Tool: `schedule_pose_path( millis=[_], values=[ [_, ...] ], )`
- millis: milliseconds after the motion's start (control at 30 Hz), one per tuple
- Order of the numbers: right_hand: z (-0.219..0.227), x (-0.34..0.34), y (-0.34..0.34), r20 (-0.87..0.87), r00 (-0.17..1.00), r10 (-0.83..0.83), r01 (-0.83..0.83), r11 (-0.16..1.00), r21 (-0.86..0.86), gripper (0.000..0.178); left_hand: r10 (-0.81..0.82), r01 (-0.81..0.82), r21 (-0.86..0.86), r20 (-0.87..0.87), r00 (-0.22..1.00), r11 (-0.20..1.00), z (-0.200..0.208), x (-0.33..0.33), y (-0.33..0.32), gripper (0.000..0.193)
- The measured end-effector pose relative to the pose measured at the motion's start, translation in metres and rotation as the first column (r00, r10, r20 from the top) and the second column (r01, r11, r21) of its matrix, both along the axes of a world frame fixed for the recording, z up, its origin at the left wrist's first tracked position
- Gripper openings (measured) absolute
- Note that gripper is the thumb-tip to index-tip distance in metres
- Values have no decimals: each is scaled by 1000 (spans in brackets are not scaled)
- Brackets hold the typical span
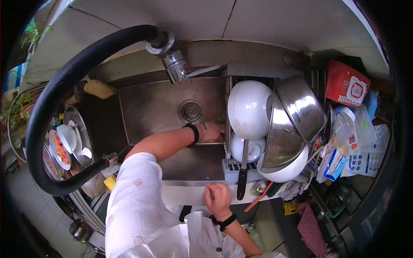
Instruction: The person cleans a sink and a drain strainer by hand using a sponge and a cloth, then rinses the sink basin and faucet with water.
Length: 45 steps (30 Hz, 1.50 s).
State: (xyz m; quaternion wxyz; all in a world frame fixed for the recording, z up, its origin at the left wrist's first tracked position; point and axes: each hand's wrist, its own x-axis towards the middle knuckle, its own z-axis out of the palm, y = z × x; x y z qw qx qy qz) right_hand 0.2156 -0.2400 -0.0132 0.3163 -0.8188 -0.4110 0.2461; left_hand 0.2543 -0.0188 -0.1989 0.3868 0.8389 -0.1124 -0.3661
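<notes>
Over the steel sink [148, 112], your left arm reaches across toward the right, and your left hand [210, 131] sits at the left side of the grey dish rack [231, 174], just below and right of the round drain [191, 111]. Its fingertips are hard to make out against the rack's edge, so I cannot tell whether they grip, touch or merely hang near it. Your right hand [220, 200] is at the pale counter edge [178, 195], nearer your body, its fingers loosely bent; I cannot tell whether it holds anything. To its right, a black-handled knife [242, 182] leans over the rack's front.

Within the rack, directly right of your left hand, a large white bowl [248, 103] stands on its side. Beside it, steel bowls [303, 107] lean against one another, with another white bowl [286, 171] tilted below them. Above the sink's back edge stands the chrome faucet [175, 66], its thick black hose [41, 116] looping round to the left, near plates and dishes.
</notes>
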Motion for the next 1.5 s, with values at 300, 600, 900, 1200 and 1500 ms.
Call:
schedule_pose_path(
  millis=[300, 600, 900, 1200, 1500],
  values=[
    [0, -2, 2, 50, 998, -28, 26, 998, 49, 20, 163, -271, 166, 478, 863, 948, 17, -50, 41, 20],
    [-2, -3, 1, 70, 997, -20, 18, 999, 28, 19, -111, 56, 124, 499, 860, 991, -15, -43, -26, 16],
    [-2, 1, 1, 56, 998, -4, 1, 999, 45, 20, 103, -270, 293, 478, 872, 917, -1, -70, 32, 18],
    [-5, 0, -2, 63, 998, 12, -14, 999, 38, 22, 101, -217, 170, 514, 852, 961, 32, 2, -10, 22],
    [-4, -2, 0, 57, 998, 29, -28, 1000, -8, 22, 434, -411, -141, 345, 832, 901, -6, 54, -43, 25]
  ],
)
